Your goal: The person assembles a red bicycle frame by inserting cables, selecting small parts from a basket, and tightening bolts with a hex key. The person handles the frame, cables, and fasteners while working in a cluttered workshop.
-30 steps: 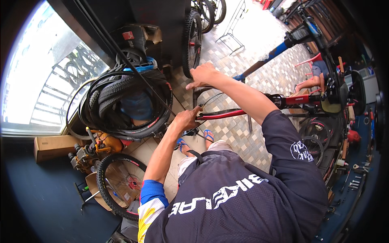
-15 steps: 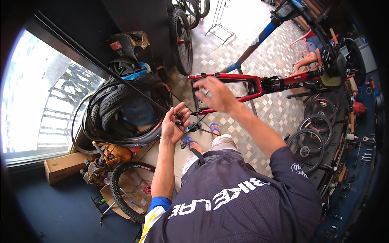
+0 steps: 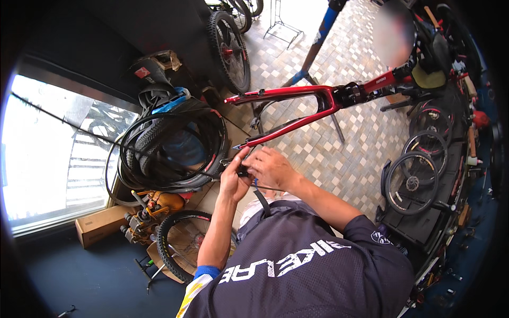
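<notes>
My left hand point(image 3: 235, 179) is raised in front of my body, its fingers closed around a small black bike part point(image 3: 243, 170). From the right, my right hand point(image 3: 270, 167) meets it, with curled fingers on the same part. The hands cover most of this part, so its exact kind is hidden. A thin dark cable or rod passes below my right hand. Just beyond both hands, the red bike frame point(image 3: 305, 121) extends to the right, and the end of its lower stay comes close to my left fingertips.
A blue repair-stand post point(image 3: 324, 34) rises behind the frame. Tires point(image 3: 140, 153) are heaped at left, above a cardboard box point(image 3: 103, 225) and a loose wheel point(image 3: 180, 246). More wheels point(image 3: 413, 183) lie at right. A blurred person point(image 3: 393, 34) is at the upper right.
My right hand has come down from beside the red frame to the black part in my left hand. My left fingers have closed more around it. The view has shifted slightly.
</notes>
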`<act>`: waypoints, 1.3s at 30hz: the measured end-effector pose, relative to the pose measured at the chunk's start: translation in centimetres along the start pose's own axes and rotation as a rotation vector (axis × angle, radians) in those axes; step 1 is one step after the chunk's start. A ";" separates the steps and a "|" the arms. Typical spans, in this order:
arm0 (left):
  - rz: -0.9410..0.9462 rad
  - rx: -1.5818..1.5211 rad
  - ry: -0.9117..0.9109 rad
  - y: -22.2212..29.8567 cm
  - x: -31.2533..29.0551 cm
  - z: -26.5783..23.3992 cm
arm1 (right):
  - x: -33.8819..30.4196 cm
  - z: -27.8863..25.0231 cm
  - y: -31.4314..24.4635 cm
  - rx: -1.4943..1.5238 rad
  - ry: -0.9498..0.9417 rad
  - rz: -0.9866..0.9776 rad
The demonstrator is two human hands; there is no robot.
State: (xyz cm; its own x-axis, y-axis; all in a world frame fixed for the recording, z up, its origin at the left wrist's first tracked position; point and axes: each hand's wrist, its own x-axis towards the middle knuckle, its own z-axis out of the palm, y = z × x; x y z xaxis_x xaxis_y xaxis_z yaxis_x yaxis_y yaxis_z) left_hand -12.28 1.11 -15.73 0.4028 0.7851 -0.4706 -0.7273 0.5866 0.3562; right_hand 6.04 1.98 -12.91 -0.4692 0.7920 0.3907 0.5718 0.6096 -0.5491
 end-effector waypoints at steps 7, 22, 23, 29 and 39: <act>0.007 0.086 0.168 -4.4 -2.0 1.2 | -5.8 1.4 -0.6 0.075 0.016 0.020; -0.160 0.328 0.177 -1.1 -1.7 -2.1 | -6.0 8.8 -4.9 0.744 0.426 0.721; -0.179 0.323 0.191 -0.7 -1.7 -2.3 | -6.3 9.9 -4.9 1.088 0.508 0.773; 0.050 0.710 0.088 3.3 0.3 -5.2 | -6.3 12.3 -0.2 1.029 0.902 0.802; 0.690 1.902 -0.175 7.6 6.3 0.0 | -2.6 18.3 2.8 1.309 1.025 0.677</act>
State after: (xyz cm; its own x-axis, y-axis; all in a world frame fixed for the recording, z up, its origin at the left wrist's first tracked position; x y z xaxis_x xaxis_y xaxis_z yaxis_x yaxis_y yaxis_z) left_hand -15.30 10.50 -15.94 0.4927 0.8629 0.1128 0.5884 -0.4258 0.6874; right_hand -3.46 0.96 -29.03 0.4488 0.8807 -0.1515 -0.6216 0.1858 -0.7610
